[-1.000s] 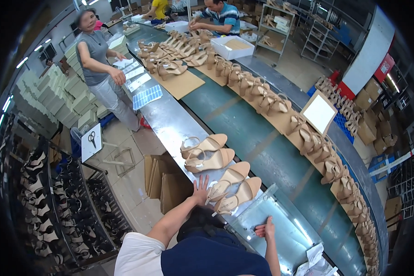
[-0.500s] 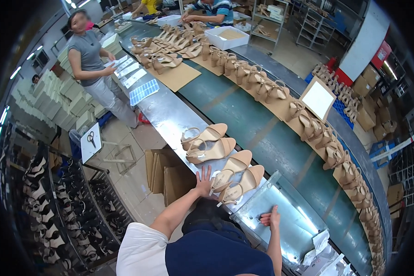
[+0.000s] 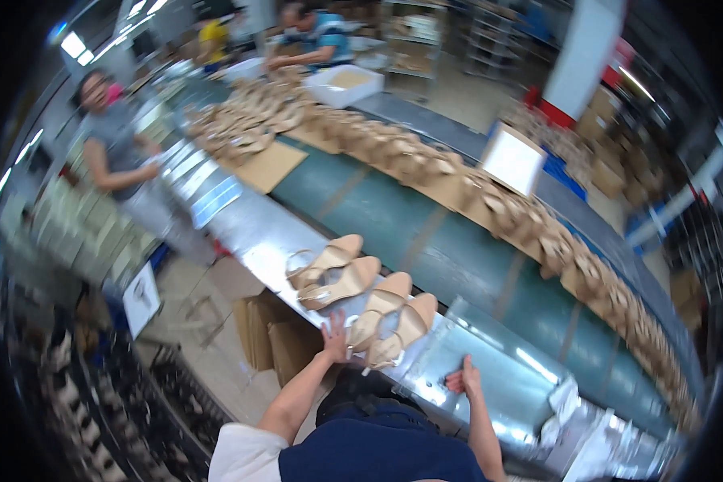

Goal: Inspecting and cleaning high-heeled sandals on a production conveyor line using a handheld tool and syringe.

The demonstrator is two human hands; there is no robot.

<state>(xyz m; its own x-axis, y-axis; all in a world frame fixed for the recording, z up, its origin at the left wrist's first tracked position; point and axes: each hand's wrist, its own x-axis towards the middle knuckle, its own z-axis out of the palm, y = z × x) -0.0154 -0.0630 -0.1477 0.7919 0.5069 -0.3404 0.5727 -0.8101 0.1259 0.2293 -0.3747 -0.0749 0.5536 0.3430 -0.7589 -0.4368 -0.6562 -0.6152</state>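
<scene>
a steel-topped bench (image 3: pixel 269 233) runs beside a green conveyor belt (image 3: pixel 386 217) in a crowded workshop, where a row of tan sandals (image 3: pixel 410 158) lines cardboard along the belt's far side. a co-worker in a grey top (image 3: pixel 116 153) stands near the bench's far end; racks of shoes (image 3: pixel 128 394), blurred, fill the lower left. in the foreground, four beige sandals (image 3: pixel 416 320) lie on the bench in two pairs. a person's left hand (image 3: pixel 335 339), fingers spread wide and gripping nothing, is at the bench edge just beside the nearer pair; whether they touch cannot be told. the right hand (image 3: pixel 463 378), fingers close together and empty, is over a shiny panel (image 3: pixel 510 394), apart from the sandals.
</scene>
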